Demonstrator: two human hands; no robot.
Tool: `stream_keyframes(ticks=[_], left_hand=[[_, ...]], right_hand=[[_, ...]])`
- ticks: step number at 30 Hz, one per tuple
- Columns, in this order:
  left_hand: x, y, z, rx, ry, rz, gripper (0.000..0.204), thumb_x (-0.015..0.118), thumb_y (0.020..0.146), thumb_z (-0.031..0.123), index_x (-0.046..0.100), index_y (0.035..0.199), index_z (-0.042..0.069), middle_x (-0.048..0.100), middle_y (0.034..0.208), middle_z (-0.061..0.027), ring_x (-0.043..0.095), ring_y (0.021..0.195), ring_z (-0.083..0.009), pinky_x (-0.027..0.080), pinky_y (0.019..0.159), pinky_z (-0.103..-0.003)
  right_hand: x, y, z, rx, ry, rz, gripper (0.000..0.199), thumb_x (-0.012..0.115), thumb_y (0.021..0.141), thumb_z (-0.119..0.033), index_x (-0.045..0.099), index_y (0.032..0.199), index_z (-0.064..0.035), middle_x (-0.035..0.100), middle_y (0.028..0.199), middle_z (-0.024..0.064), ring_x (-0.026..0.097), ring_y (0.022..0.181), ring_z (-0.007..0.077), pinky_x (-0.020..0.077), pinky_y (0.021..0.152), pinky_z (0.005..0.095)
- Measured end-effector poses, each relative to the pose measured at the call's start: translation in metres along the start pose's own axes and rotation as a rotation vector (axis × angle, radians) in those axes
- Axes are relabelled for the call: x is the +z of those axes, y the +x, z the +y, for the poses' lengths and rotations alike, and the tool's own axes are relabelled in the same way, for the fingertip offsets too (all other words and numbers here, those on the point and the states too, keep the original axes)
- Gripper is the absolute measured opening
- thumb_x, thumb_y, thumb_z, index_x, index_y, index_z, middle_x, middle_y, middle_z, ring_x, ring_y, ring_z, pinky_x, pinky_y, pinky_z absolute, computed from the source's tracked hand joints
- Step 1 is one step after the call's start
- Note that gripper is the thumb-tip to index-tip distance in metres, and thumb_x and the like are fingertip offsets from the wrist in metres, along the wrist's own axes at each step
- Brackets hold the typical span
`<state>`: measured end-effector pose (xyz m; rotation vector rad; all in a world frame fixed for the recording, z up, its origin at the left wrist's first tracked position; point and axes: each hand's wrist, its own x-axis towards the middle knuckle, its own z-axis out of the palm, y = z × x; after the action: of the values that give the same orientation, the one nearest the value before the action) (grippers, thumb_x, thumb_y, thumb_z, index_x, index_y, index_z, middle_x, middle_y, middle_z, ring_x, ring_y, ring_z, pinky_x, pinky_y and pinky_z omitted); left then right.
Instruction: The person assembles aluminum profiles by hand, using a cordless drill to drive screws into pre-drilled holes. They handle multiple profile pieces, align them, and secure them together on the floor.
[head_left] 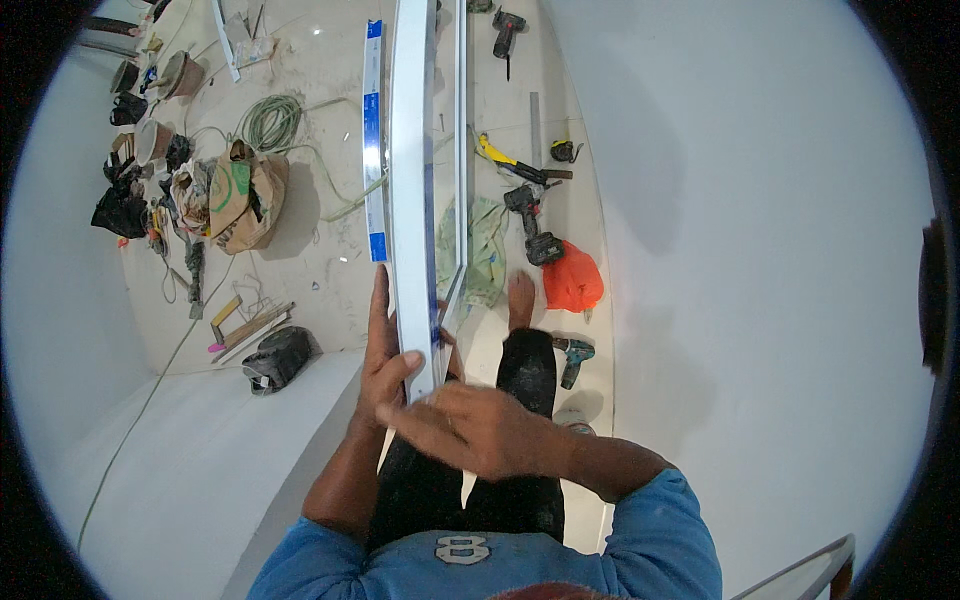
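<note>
A long white metal frame (pixel 413 200) runs away from me, its near end over my legs. My left hand (pixel 385 370) is closed round its left side close to that end, thumb on top and a finger stretched along the edge. Just over the near end lies my right hand (pixel 485 430), slightly blurred, its fingers stretched to the left and nothing visible in them. Whether its fingertips touch the frame or my left hand, I cannot tell. A thinner white strip (pixel 461 130) runs beside the frame on the right, meeting a slanted piece near my left hand.
To the right lie a cordless drill (pixel 530 220), a teal drill (pixel 573 362), an orange bag (pixel 572 280) and a tape measure (pixel 565 151). A blue-and-white strip (pixel 374 150) lies left of the frame. Farther left are a coiled hose (pixel 272 122), a paper sack (pixel 245 205) and a black pouch (pixel 278 360).
</note>
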<state>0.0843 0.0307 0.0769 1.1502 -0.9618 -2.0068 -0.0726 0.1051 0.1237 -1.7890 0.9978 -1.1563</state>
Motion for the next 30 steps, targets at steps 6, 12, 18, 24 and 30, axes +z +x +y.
stream_keyframes(ticks=[6,12,18,24,30], left_hand=[[-0.011,-0.004,0.006,-0.166,0.13,-0.054,0.114,0.081,0.08,0.029,0.01,0.166,0.003,0.057,0.135,-0.0225,0.064,0.117,-0.0316,0.052,0.102,-0.051],[0.004,-0.017,0.032,-0.652,0.496,0.018,0.088,0.089,0.078,0.013,0.041,0.15,-0.001,0.061,0.133,-0.0206,0.061,0.128,-0.0353,0.047,0.112,-0.051],[-0.005,0.041,0.028,-0.902,0.536,0.054,0.087,0.083,0.084,0.021,0.036,0.154,0.0,0.058,0.139,-0.0201,0.058,0.132,-0.0338,0.043,0.115,-0.05],[-0.007,0.062,0.03,-1.063,0.517,0.105,0.086,0.077,0.09,0.028,0.032,0.158,0.001,0.055,0.146,-0.0195,0.055,0.136,-0.0323,0.04,0.118,-0.05],[-0.003,0.041,0.033,-1.208,0.562,0.066,0.085,0.071,0.097,0.036,0.027,0.162,0.002,0.051,0.152,-0.0189,0.052,0.141,-0.0308,0.037,0.121,-0.049]], right_hand=[[-0.08,0.046,0.1,0.716,0.358,0.261,0.013,0.054,0.098,-0.009,0.061,0.108,-0.0045,0.066,0.099,0.0175,0.069,0.098,0.0351,0.0539,0.089,0.0473],[-0.007,0.075,0.505,0.773,-0.357,0.113,0.017,0.061,0.097,-0.018,0.066,0.099,-0.0013,0.074,0.09,0.0199,0.074,0.083,0.0404,0.0585,0.077,0.0494],[0.071,0.145,0.72,0.988,-0.647,0.135,0.027,0.062,0.092,-0.013,0.062,0.107,0.0095,0.075,0.08,0.0207,0.078,0.078,0.0363,0.0639,0.07,0.048],[0.095,0.186,0.813,1.181,-0.549,0.256,0.038,0.057,0.1,-0.018,0.055,0.122,0.0135,0.075,0.104,0.0271,0.078,0.087,0.0338,0.0641,0.076,0.0484],[0.099,0.152,0.765,0.988,-0.512,0.018,0.04,0.058,0.099,-0.019,0.055,0.123,0.0118,0.075,0.094,0.0247,0.077,0.078,0.036,0.0621,0.066,0.0456]])
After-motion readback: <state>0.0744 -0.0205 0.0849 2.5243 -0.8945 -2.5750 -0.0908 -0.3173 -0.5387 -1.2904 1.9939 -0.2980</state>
